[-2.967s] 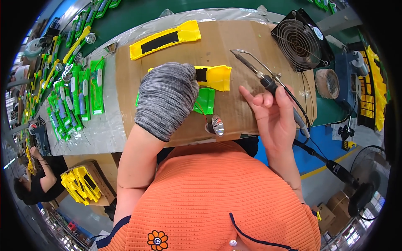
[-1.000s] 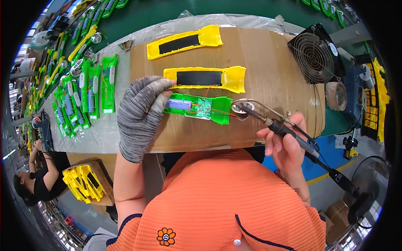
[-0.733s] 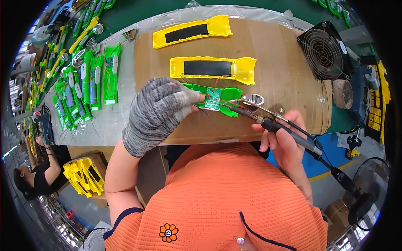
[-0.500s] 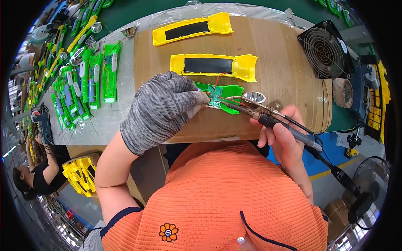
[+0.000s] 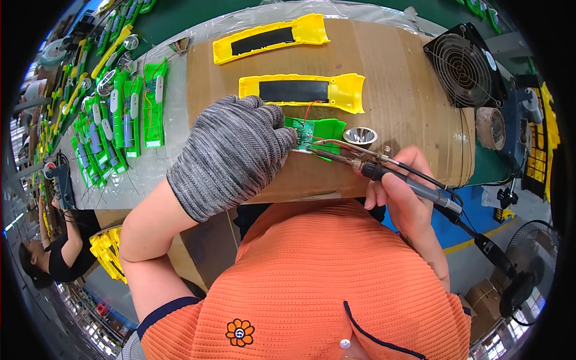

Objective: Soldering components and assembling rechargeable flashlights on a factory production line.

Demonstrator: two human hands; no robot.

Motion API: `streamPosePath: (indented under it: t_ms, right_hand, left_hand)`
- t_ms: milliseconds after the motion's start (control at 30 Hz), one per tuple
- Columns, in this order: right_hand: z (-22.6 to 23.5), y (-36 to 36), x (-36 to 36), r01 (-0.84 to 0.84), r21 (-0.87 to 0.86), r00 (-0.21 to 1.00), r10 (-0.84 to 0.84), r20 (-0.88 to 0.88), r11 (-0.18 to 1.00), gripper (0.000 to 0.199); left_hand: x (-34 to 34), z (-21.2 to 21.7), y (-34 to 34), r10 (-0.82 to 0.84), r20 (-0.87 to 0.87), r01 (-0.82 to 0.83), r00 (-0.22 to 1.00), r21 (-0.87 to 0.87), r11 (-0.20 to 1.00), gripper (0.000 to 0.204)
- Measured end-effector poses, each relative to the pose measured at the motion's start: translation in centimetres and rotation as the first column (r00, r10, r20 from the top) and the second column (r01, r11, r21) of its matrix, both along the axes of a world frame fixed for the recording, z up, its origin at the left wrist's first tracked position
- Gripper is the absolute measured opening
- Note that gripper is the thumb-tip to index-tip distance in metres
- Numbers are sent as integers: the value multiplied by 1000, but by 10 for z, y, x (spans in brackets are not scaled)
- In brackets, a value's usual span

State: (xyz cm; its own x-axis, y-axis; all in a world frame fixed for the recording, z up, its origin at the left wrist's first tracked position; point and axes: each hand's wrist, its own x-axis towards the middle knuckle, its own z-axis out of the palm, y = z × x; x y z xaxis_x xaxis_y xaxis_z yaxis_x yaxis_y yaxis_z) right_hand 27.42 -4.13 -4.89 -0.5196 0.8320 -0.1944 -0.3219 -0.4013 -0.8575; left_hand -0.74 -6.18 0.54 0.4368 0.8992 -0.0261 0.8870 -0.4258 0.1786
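My left hand (image 5: pixel 234 157), in a grey knitted glove, is closed over the left end of a green plastic housing (image 5: pixel 331 130), hiding that end. A small green circuit board (image 5: pixel 305 133) sits in the housing, with red wires running from it. My right hand (image 5: pixel 405 189), bare, grips a soldering iron (image 5: pixel 427 193) that has a thin metal feed tube beside its tip. The tip points left, at the lower edge of the board; whether it touches cannot be made out. Just right of the housing lies a round silver reflector (image 5: pixel 360 137).
Yellow shells with black panels lie beyond the housing, one near (image 5: pixel 354 93) and one farther (image 5: pixel 313 29), on a cardboard sheet (image 5: pixel 396 78). Green assemblies (image 5: pixel 123 117) crowd the left. A black fan (image 5: pixel 463 69) and tape roll (image 5: pixel 490 129) stand right. Another person (image 5: pixel 66 243) works at far left.
The view has shifted slightly. The reflector now shows more fully beside the iron, whose tip sits a little lower and left against the board. Both hands keep their hold.
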Motion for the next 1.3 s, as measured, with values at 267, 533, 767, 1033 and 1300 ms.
streamPosePath:
  t_ms: [267,533,767,1033,1300]
  right_hand:
    - [1,-1,-4,-27,24,999,26,42,999,18]
    - [3,-2,-7,-13,30,998,11,66,999,17]
    - [2,-4,-7,4,51,996,-8,87,999,17]
    - [9,-1,-4,46,18,996,-47,82,999,16]
    - [-4,24,13,272,189,950,-295,103,944,10]
  left_hand:
    - [0,2,2,-60,-65,61,996,15,998,9]
    - [0,2,2,-61,-68,62,996,14,998,11]
    - [1,1,2,-51,-64,52,997,7,999,11]
    - [1,1,2,-41,-80,40,996,-12,999,12]
    - [-1,13,-1,-13,-45,13,999,-14,1000,15]
